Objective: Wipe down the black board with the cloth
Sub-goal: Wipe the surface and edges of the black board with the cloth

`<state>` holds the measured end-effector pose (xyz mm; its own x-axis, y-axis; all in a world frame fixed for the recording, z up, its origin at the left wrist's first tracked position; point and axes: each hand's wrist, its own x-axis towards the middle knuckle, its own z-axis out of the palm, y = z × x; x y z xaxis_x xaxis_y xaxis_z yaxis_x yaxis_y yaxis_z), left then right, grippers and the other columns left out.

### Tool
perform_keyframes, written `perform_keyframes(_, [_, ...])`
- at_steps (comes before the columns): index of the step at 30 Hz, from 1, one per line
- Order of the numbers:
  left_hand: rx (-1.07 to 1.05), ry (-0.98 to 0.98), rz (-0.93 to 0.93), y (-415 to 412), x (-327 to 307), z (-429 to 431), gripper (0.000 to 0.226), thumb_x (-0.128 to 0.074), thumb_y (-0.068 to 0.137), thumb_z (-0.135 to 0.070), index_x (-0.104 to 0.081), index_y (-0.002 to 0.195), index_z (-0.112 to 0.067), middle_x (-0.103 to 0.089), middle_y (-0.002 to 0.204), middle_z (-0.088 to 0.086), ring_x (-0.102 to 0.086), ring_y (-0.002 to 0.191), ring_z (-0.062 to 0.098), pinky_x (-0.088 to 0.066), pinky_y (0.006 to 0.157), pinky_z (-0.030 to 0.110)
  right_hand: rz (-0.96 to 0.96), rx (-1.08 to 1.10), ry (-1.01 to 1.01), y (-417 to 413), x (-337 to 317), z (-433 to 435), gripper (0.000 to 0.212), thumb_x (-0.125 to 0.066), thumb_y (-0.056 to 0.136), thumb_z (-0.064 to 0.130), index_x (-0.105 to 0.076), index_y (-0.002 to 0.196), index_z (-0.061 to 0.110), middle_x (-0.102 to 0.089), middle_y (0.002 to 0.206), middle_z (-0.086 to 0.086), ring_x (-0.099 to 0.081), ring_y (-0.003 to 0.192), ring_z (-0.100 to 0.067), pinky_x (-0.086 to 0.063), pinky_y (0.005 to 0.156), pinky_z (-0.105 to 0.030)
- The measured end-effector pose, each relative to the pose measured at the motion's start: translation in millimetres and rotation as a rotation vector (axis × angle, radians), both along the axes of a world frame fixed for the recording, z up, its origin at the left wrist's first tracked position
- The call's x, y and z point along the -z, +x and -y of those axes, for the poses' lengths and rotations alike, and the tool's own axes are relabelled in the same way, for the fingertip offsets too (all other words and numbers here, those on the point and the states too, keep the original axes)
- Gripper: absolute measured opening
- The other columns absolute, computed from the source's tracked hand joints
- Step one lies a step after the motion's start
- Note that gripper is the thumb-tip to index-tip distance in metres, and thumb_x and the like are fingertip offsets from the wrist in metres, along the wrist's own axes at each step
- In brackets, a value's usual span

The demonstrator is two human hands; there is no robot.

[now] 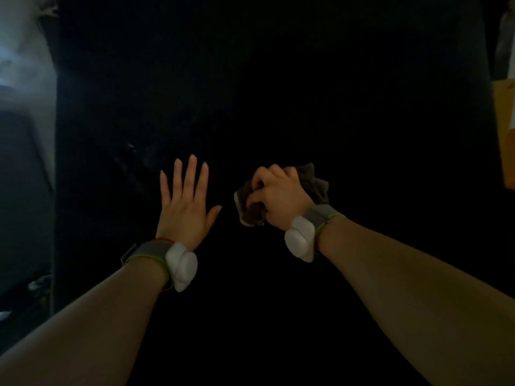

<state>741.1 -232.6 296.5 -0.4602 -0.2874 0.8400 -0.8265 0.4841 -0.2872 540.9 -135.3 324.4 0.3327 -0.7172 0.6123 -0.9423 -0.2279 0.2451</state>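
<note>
Currently: right hand (278, 196) has its fingers curled tight round a bunched grey-brown cloth (316, 183). Folds stick out above the knuckles and below the thumb. The wad sits against the black board (250, 79), roughly mid-height and right of centre.

Left hand (184, 207): fingers straight and spread, thumb out, holding nothing. Palm faces the board and looks laid flat on it as a brace, but contact is not certain in this light.

Both wrists carry a grey band with a white pod: left band (150, 253), right band (323, 215).

Board: fills nearly the whole view and is very dark. Faint pale streaks (133, 157) lie just left of the left fingertips. Cannot tell whether they are residue, damp trails or glare.

Progress (judgement): cloth is in hand and on the surface, so wiping is under way. No visible boundary separates cleaned from uncleaned area, so the fraction done cannot be read. The streaked patch at left likely needs a pass, and the upper and lower areas are unverified.

Surroundings: pale blurred wall (25, 65) at left, yellow-orange object (504, 135) at the right edge.
</note>
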Motion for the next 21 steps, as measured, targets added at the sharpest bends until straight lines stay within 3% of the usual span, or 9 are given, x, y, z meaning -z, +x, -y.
perform_keyframes(4, [-0.005,0.035,0.012,3,17,-2,0.094,-0.061,0.08,-0.049,-0.015,0.148,-0.004,-0.01,0.155,0.022,-0.003,0.142,0.04,0.003,0.111,0.056,0.149,0.061,0.047,5,19,-2,0.028,-0.042,0.098,0.034,-0.056,0.121,0.029,-0.039,0.13,0.003,-0.031,0.125,-0.024,-0.02,0.097,-0.027])
perform_keyframes(8, [-0.012,0.047,0.031,4,24,-3,0.106,-0.06,0.075,-0.058,-0.005,0.149,-0.007,0.001,0.156,0.017,0.002,0.142,0.038,0.009,0.111,0.053,-0.11,-0.013,0.15,-4,41,-10,0.031,-0.043,0.098,0.027,-0.059,0.123,0.038,-0.037,0.132,0.001,-0.028,0.12,-0.024,-0.015,0.098,-0.035])
perform_keyframes(10, [-0.012,0.072,0.032,2,25,-3,0.111,-0.066,0.073,-0.056,-0.001,0.148,-0.007,0.007,0.154,0.015,0.006,0.142,0.037,0.01,0.11,0.055,-0.147,-0.026,0.182,-7,41,-12,0.032,-0.046,0.096,0.024,-0.06,0.12,0.039,-0.039,0.131,0.002,-0.031,0.12,-0.023,-0.017,0.094,-0.034])
perform_keyframes(13, [-0.02,0.099,0.024,0,25,-2,0.111,-0.067,0.073,-0.056,0.001,0.147,-0.008,0.01,0.153,0.015,0.012,0.141,0.034,0.017,0.11,0.051,0.088,-0.088,0.042,-11,14,-15,0.03,-0.059,0.086,0.015,-0.067,0.112,0.029,-0.048,0.122,-0.006,-0.04,0.113,-0.03,-0.017,0.081,-0.031])
perform_keyframes(16, [-0.036,0.09,0.026,2,26,0,0.106,-0.055,0.075,-0.063,0.001,0.147,-0.009,0.009,0.153,0.014,0.011,0.141,0.033,0.015,0.11,0.052,0.297,-0.031,-0.227,-12,-19,-13,0.032,-0.058,0.086,0.011,-0.066,0.116,0.021,-0.048,0.123,-0.017,-0.04,0.112,-0.039,-0.025,0.089,-0.044])
perform_keyframes(21, [-0.007,0.069,0.011,2,27,1,0.106,-0.055,0.074,-0.061,0.001,0.147,-0.007,0.007,0.153,0.014,0.01,0.141,0.031,0.011,0.11,0.054,0.197,0.014,-0.19,-2,-3,8,0.03,-0.051,0.097,0.024,-0.059,0.125,0.029,-0.039,0.132,-0.011,-0.028,0.124,-0.03,-0.01,0.098,-0.04])
